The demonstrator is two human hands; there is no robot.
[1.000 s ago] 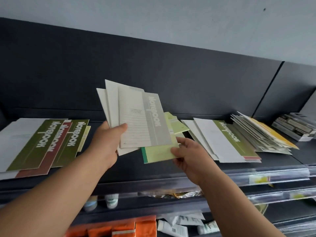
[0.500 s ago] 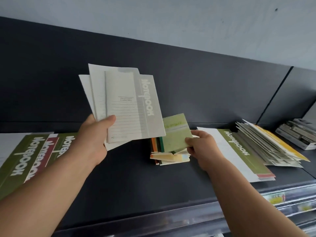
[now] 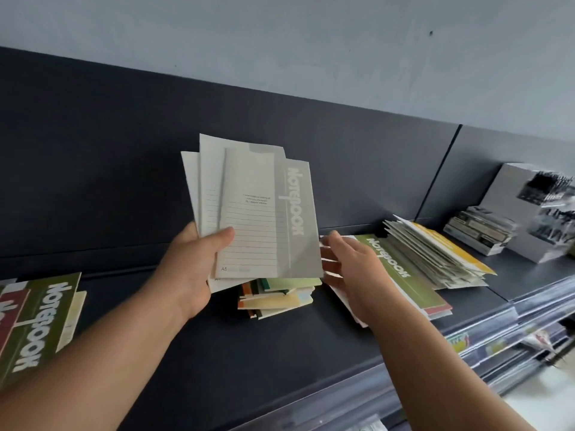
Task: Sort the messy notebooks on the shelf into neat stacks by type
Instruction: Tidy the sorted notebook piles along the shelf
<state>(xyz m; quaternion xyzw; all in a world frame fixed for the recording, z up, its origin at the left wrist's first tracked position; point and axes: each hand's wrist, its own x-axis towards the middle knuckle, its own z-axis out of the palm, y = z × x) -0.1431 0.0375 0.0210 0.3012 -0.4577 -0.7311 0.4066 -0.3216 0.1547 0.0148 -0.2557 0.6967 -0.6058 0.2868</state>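
Left hand point(image 3: 186, 275): you grip fanned grey notebooks point(image 3: 264, 213), thumb on the front cover.
Right hand point(image 3: 351, 269): fingers spread, holding nothing, over the green notebook point(image 3: 401, 275).
Shelf point(image 3: 280, 353): small stack point(image 3: 280, 298) lies below the fan.

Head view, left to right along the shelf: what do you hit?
Green-and-red notebooks → left hand → grey notebooks it holds → right hand → green notebook → fanned pile with a yellow cover → dark booklet stack.
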